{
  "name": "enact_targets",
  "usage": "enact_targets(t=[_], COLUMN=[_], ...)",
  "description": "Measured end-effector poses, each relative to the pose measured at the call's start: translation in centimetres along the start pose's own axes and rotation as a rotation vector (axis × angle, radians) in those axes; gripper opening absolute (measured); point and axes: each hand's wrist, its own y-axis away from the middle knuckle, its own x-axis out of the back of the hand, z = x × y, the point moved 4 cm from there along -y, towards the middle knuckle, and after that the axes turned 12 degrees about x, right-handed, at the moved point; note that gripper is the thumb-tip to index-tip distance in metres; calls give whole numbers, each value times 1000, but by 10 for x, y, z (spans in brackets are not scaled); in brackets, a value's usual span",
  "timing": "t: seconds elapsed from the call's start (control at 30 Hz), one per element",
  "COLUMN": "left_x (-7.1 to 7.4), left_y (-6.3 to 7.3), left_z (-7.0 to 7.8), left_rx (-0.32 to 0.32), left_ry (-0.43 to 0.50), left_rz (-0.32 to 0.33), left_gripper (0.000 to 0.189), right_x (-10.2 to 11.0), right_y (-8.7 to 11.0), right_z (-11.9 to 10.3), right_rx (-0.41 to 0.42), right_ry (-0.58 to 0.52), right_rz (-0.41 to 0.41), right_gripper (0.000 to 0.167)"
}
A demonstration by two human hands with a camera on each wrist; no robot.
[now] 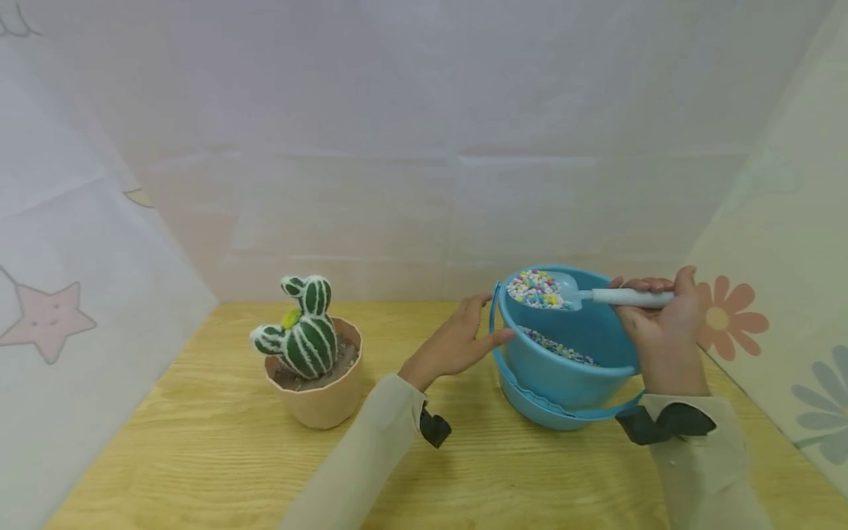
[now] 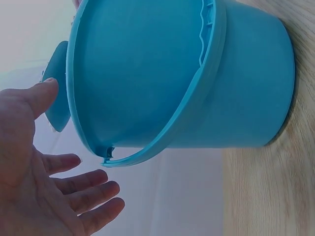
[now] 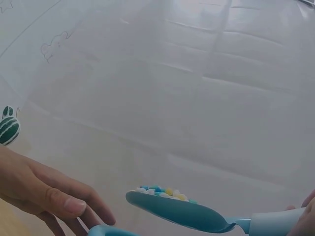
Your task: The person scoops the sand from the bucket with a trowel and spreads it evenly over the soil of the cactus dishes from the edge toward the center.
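Observation:
A small toy shovel (image 1: 632, 297) with a light blue scoop and white handle is gripped in my right hand (image 1: 665, 316). Colourful pebbles (image 1: 536, 289) are heaped on its scoop, held over the rim of a blue bucket (image 1: 550, 379). More pebbles (image 1: 556, 347) lie inside the bucket, whose handle hangs down its front. Beside the bucket's left rim is my left hand (image 1: 453, 342), fingers extended and spread. In the left wrist view that hand (image 2: 54, 182) holds nothing, and its thumb tip overlaps the shovel's scoop (image 2: 59, 105); contact there I cannot tell.
A knitted green cactus (image 1: 308, 342) stands in a peach pot (image 1: 318, 405) at the left of the wooden table (image 1: 212, 442). A pale sheet (image 1: 397, 184) forms the back wall, with printed sheets on both sides.

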Motion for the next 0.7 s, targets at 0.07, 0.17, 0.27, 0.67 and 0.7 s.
enact_targets(t=[0.07, 0.17, 0.27, 0.67, 0.7], left_x=[0, 1, 1, -3, -3], left_y=[1, 2, 3, 2, 2], left_z=[-1, -2, -3, -1, -1], left_rx=[2, 10, 11, -46, -52], left_ry=[-5, -8, -7, 22, 26], left_rz=[4, 1, -5, -9, -10], left_gripper=[76, 75, 74, 69, 69], right_x=[1, 2, 3, 6, 7], right_y=[0, 0, -1, -5, -5], right_z=[1, 3, 3, -10, -9], right_rx=[-6, -18, -15, 43, 39], right_ry=[-10, -22, -16, 107, 116], right_rz=[1, -20, -31, -45, -41], right_gripper=[59, 59, 59, 42, 41])
